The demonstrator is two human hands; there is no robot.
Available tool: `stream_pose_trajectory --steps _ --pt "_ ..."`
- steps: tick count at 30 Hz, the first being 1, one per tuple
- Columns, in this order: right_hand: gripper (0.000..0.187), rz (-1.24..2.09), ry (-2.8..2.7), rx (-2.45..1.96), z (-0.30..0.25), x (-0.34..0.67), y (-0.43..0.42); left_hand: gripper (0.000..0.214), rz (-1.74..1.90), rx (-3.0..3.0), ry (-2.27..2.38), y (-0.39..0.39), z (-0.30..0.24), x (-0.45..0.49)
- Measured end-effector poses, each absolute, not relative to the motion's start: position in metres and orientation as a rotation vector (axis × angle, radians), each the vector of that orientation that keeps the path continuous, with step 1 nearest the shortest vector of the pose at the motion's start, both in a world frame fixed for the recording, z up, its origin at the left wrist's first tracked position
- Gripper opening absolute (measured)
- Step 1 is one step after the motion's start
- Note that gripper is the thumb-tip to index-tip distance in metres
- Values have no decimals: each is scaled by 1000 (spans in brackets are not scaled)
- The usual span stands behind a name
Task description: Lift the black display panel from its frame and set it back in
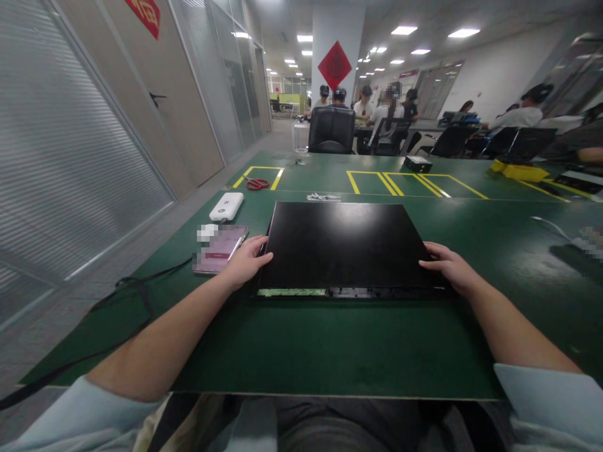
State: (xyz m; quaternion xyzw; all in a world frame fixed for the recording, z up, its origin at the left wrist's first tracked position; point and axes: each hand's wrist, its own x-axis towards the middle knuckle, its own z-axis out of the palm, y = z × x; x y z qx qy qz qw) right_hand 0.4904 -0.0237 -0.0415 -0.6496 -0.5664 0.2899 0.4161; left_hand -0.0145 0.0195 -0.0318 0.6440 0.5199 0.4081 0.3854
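A flat black display panel (346,245) lies in front of me on the green table. Along its near edge runs a strip (292,292), green on the left and black farther right. My left hand (249,258) grips the panel's left edge, thumb on top and fingers at the side. At the opposite edge, my right hand (445,263) holds the panel the same way, its thumb over the border. Both hands' fingertips are partly hidden beside or under the panel.
Left of the panel are a phone (219,251) and a white power bank (227,206). Red-handled scissors (257,184) and small pale pieces (323,197) lie beyond. A black strap (141,282) crosses the table's left side. A white cable (553,225) is at right; several people sit in back.
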Motion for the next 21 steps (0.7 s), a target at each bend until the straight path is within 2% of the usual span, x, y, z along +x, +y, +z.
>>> stream_pose_trajectory --steps 10,21 --pt "41 806 -1271 -1649 -39 487 -25 58 888 1793 1518 19 -32 -18" --pt "43 757 -1280 -1712 -34 483 -30 44 899 1908 1686 11 -23 -2"
